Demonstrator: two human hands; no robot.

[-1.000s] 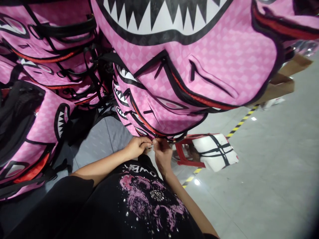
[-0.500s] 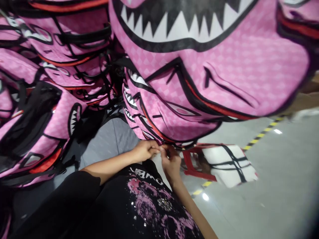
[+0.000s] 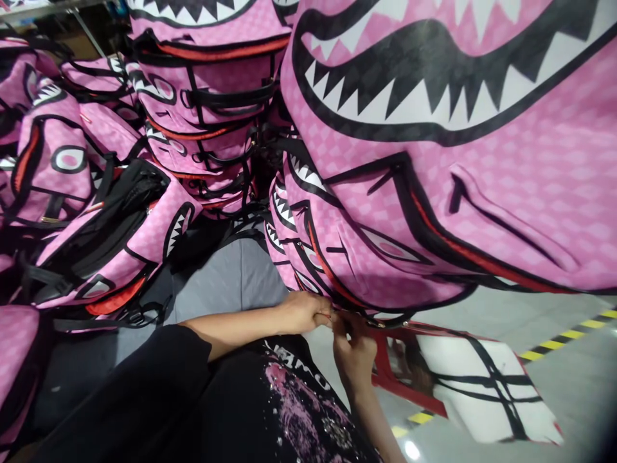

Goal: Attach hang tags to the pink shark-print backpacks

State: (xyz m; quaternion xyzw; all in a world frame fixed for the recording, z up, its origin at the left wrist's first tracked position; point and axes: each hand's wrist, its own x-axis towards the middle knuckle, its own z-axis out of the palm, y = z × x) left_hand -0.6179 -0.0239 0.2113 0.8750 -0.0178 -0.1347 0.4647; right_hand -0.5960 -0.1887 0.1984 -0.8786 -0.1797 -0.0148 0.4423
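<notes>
**Bag Workshop or Factory Floor**

This looks like a workshop or factory floor where bags are handled in bulk. Matching pink backpacks [image 3: 216,116] (all toothy shark grins) stand stacked and heaped around the person. Yellow-and-black striped tape [image 3: 573,335] marks the smooth grey floor [image 3: 595,392], and a red-framed stool-like item [image 3: 409,389] is nearby.

Pink checkered backpacks [image 3: 385,270] with black trim and red zip bands, stacked one on another; the uppermost [image 3: 520,186], bulging and printed with a white-toothed mouth, overhangs those beneath.
</notes>
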